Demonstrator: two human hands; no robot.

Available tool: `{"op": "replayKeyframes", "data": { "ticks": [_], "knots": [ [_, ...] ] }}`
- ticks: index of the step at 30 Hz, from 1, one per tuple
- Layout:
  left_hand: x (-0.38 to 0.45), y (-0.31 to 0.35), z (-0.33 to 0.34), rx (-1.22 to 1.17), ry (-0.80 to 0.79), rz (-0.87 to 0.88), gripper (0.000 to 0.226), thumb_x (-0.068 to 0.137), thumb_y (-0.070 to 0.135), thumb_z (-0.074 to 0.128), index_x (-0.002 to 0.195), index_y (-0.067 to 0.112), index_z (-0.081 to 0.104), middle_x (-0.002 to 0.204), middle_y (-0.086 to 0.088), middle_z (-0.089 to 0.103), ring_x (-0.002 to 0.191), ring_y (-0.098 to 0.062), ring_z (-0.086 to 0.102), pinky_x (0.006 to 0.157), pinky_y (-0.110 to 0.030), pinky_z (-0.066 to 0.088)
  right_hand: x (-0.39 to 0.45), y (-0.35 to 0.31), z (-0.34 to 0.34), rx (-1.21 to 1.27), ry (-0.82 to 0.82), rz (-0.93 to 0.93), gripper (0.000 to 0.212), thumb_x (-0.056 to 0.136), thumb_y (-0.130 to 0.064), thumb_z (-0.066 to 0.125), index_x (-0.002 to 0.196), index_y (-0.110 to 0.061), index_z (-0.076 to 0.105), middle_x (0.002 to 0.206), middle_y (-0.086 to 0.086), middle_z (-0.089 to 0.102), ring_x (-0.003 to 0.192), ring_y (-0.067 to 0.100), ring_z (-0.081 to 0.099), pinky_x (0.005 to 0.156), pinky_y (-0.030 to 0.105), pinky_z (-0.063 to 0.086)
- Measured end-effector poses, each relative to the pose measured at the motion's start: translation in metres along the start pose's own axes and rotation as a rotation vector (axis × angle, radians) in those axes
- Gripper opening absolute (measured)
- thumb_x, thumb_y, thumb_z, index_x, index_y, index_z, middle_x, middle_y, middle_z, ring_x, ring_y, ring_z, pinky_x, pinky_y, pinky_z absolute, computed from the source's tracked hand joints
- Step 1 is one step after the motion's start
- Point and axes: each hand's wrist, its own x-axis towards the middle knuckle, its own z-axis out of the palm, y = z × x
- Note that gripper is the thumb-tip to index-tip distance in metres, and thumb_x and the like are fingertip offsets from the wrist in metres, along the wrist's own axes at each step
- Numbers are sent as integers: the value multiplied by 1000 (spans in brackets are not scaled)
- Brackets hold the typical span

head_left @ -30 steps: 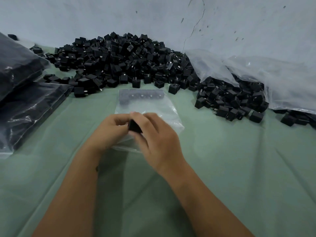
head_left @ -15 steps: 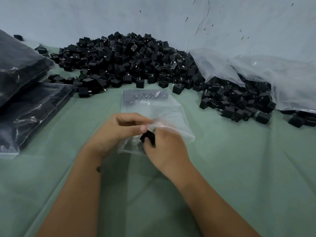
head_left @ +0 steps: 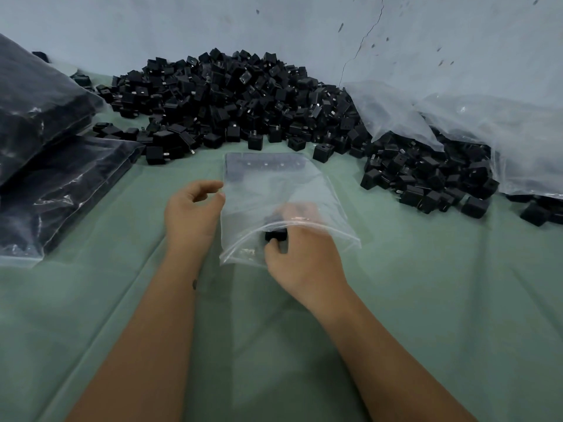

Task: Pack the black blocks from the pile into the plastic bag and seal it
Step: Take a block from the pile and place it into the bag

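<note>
A clear plastic bag (head_left: 274, 190) lies flat at the centre of the frame on the green-covered bench (head_left: 426, 300), its open mouth toward the viewer and a dark row of blocks visible through its far end. A single black block (head_left: 275, 234) sits at the bag's mouth, gripped by the right hand (head_left: 304, 257); the thumb curls round the block while the other fingers (head_left: 300, 210) reach inside the bag and show through the film. The left hand (head_left: 192, 214) rests just beside the bag's left edge, fingers loosely curled, thumb and forefinger at the film's edge; whether they pinch the plastic cannot be told.

Beyond the bag, across the upper centre of the frame, the pile of black blocks (head_left: 231, 108) rises against the pale wall (head_left: 182, 25). The pile extends to the right, where a large sheet of clear plastic (head_left: 487, 132) drapes over part of it. At the left edge of the frame lie filled bags (head_left: 54, 178) of dark contents, stacked one upon another.
</note>
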Motion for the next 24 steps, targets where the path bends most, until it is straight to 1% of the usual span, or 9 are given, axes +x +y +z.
{"op": "replayKeyframes", "data": {
  "ticks": [3,8,11,13,16,18,20,23,24],
  "knots": [
    [-1,0,0,85,42,3,19,86,16,64,96,30,71,91,13,65,105,-18,61,87,-30,49,-3,-1,-2,28,-9,19,14,74,-36,49,79,-26,59,84,-6,51,80,14,48,63,23,38],
    [-3,-2,3,204,7,46,28,85,16,60,109,23,71,101,15,65,101,-3,56,80,-17,41,-3,0,4,-33,-62,-17,18,86,-30,50,98,-28,63,110,-6,50,102,17,49,87,28,44],
    [-1,-5,3,249,2,58,31,85,17,60,114,22,70,100,15,65,115,-19,53,93,-35,47,-3,2,5,-72,-85,-43,28,89,-32,49,115,-35,60,127,-5,48,114,20,45,99,31,41],
    [-1,-6,3,275,0,61,30,86,19,58,114,22,69,94,12,65,113,-27,54,94,-44,49,-4,5,5,-132,-95,-49,33,89,-37,46,119,-39,57,127,-3,50,117,23,44,101,32,39],
    [-1,-5,6,346,-1,59,32,90,24,52,119,22,66,77,19,55,113,-25,48,93,-38,46,-6,7,5,-139,-119,-44,40,89,-40,45,129,-42,50,127,-6,52,116,23,45,102,33,39],
    [-1,-4,7,400,-21,54,35,92,22,48,124,22,63,73,16,55,112,-24,45,92,-36,43,-2,6,5,-144,-137,-37,46,89,-38,43,134,-42,46,125,-4,52,114,23,45,100,33,40],
    [-1,-2,6,450,-58,52,40,91,19,48,129,23,60,76,9,61,109,-28,51,95,-42,45,10,3,8,-185,-171,-30,41,90,-38,38,130,-38,48,115,-3,55,104,23,50,94,33,45],
    [0,1,7,501,-81,33,46,87,19,50,132,27,58,87,3,67,102,-30,59,95,-46,46,38,3,15,-153,-210,76,30,95,-36,40,122,-31,51,103,-5,55,98,24,55,83,16,45],
    [0,1,7,501,-81,25,47,86,19,50,131,28,59,88,3,68,100,-30,60,95,-46,46,47,3,18,-201,-233,48,34,94,-32,40,127,-29,48,108,-1,54,101,26,54,87,21,45]
  ]
}}
